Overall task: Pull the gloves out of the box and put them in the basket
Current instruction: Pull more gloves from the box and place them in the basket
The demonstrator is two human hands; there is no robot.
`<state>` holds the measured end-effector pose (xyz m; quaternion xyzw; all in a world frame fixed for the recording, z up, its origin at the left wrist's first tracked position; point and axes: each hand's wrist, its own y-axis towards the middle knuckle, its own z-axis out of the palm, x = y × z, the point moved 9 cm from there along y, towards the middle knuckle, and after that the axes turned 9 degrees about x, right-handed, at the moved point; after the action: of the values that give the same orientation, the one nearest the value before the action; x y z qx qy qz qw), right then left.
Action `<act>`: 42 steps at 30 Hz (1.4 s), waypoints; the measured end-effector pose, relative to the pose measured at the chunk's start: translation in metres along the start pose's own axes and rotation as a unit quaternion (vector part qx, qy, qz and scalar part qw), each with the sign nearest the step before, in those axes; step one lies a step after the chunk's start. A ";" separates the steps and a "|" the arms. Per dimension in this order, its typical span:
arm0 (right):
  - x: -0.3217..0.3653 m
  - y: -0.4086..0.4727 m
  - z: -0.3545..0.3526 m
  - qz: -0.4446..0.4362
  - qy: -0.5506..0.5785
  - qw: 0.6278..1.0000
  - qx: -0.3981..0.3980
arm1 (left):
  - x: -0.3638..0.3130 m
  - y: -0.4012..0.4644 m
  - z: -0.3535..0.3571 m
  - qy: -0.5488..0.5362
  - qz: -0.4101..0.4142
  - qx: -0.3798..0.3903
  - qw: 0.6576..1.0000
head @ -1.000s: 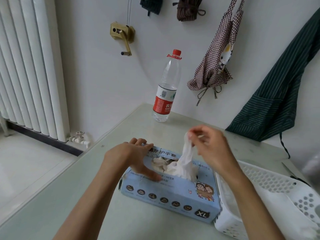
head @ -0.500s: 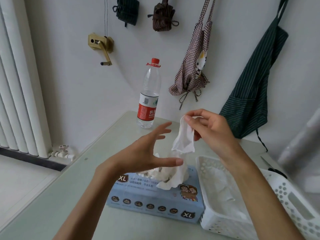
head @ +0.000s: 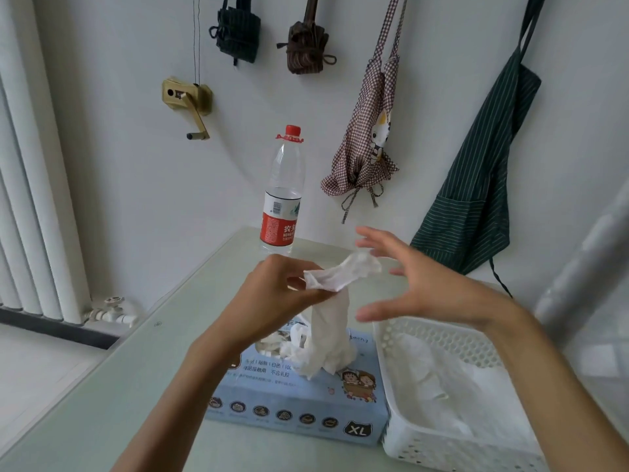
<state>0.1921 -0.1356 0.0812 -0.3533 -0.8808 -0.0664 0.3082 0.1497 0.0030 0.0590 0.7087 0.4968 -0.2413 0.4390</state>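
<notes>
Forearms enter from the near edge of the frame and reach out over a pale green table [head: 112,396], whose left edge runs diagonally away toward the wall. Bare tabletop lies open on the near left, between that edge and the blue glove box [head: 299,403]. The box lies flat with its long front side facing the viewer and an XL mark at its right corner. Just beside it on the right, touching or nearly so, stands a white perforated basket [head: 439,338], which runs off the lower right of the frame; white gloves already lie inside it.

Above the box, the left hand [head: 272,294] pinches the upper end of a white glove [head: 332,321] between thumb and curled fingers. The glove hangs down from that grip to the box opening, where its lower end bunches with other white gloves still in the slot. The right hand [head: 418,284] hovers with fingers spread wide and holds nothing, above the far left corner of the basket; its fingertips are near the glove's free upper flap, and whether they touch it cannot be told.

Farther back, a clear water bottle [head: 282,195] with a red cap and red label stands upright near the table's far edge, well apart from the box. Behind it on the white wall hang a checked apron [head: 364,155] and a dark green striped apron [head: 483,172]. White radiator [head: 30,185] fins fill the far left.
</notes>
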 end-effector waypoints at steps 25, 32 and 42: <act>-0.073 -0.074 -0.026 -0.066 0.319 0.907 -0.268 | -0.012 0.029 0.068 -0.089 -0.031 0.110 0.989; -0.120 -0.113 -0.061 -0.056 0.395 0.842 -0.363 | -0.022 0.052 0.076 -0.127 -0.019 0.045 0.991; -0.131 -0.125 -0.063 -0.022 0.374 0.872 -0.317 | -0.038 0.062 0.095 -0.081 0.014 0.062 0.995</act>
<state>0.2136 -0.3260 0.0669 -0.3611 -0.6394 -0.4757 0.4843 0.2009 -0.1055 0.0652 0.7192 0.4340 -0.3222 0.4366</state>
